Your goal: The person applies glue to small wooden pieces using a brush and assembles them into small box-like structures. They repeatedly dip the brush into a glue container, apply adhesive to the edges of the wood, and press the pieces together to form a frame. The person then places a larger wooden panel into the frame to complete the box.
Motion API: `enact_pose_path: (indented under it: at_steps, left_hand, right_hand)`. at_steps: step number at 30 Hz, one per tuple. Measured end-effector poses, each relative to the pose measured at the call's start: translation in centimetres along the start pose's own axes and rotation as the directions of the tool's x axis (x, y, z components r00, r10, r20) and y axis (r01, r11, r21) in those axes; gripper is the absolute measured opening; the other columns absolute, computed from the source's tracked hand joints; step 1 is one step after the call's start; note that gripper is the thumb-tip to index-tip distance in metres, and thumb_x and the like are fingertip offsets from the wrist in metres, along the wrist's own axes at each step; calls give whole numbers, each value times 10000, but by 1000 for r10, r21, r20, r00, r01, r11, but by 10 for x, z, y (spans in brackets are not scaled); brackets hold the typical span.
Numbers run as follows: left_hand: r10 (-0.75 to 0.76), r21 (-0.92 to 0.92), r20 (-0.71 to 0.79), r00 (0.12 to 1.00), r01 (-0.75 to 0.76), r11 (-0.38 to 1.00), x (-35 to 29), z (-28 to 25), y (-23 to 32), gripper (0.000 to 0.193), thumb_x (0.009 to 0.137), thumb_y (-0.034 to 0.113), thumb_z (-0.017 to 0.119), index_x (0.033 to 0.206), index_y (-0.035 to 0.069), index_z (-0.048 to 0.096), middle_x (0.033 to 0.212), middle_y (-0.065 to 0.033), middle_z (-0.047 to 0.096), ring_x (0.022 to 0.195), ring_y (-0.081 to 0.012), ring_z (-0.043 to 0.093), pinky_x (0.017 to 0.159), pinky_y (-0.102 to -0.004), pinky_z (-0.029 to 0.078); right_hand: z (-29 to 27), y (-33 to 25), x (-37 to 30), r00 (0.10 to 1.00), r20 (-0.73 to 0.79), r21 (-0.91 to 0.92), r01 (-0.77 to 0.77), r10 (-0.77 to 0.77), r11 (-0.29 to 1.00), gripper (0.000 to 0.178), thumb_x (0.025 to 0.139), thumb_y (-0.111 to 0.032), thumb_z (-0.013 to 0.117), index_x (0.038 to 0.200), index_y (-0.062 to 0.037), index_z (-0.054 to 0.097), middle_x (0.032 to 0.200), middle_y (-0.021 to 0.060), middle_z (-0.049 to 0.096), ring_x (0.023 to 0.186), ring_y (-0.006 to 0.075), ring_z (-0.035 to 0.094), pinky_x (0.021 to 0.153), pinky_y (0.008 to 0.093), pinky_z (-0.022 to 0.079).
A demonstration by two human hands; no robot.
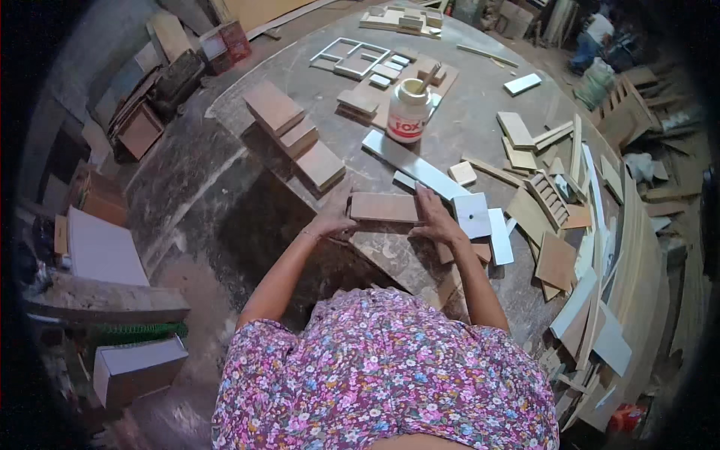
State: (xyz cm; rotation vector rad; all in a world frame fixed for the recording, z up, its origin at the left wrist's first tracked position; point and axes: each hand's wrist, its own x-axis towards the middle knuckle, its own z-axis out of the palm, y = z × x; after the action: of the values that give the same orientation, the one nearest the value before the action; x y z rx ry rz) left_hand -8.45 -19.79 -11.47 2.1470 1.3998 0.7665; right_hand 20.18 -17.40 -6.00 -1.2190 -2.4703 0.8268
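Observation:
Between my two hands is a reddish-brown wooden block (385, 208), long side across, at the near edge of the table. My left hand (333, 216) grips its left end, and my right hand (436, 217) grips its right end; the fingertips are partly hidden. Just beyond lies a long white strip (412, 165). A white square piece with a dark hole (472, 215) sits beside my right hand, next to a small white panel (499, 236). Farther left, several similar wooden blocks (298, 135) stand in a row along the table edge.
A white jar (408, 112) with a stick in it stands mid-table. White frames (352, 58) and small pieces lie behind it. Wood offcuts (551, 199) pile up on the right. Boxes (140, 369) and boards stand at the left; a person (596, 37) is far right.

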Motion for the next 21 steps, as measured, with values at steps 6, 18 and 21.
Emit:
enact_pose_path:
  at_steps: [6, 18, 21]
  left_hand:
    - [-88, -29, 0, 996, 88, 996, -2, -4, 13, 1068, 475, 136, 743, 1342, -21, 139, 1215, -179, 416, 1186, -336, 343, 1021, -374, 256]
    - [-86, 8, -13, 996, 86, 996, -4, -4, 17, 1134, 534, 252, 795, 1370, 40, 60, 1276, -108, 426, 1219, -309, 330, 1033, -397, 214]
    - [-85, -73, -2, 996, 85, 994, -6, -5, 16, 1108, 555, 328, 788, 1368, 41, 92, 1310, -149, 379, 1243, -308, 299, 1035, -395, 214]
  right_hand:
    - [8, 6, -3, 999, -50, -19, 10, -11, 1000, 1034, 507, -152, 792, 1329, -24, 178, 1188, 195, 378, 1130, 368, 354, 950, 417, 326]
    - [11, 13, -4, 992, -118, 18, 35, -33, 999, 941, 554, -97, 753, 1327, -43, 218, 1215, 185, 392, 1139, 346, 373, 966, 373, 328]
    - [12, 16, -4, 991, -133, 89, 48, -36, 995, 910, 554, -76, 745, 1323, -68, 258, 1233, 177, 393, 1152, 331, 375, 979, 359, 314]
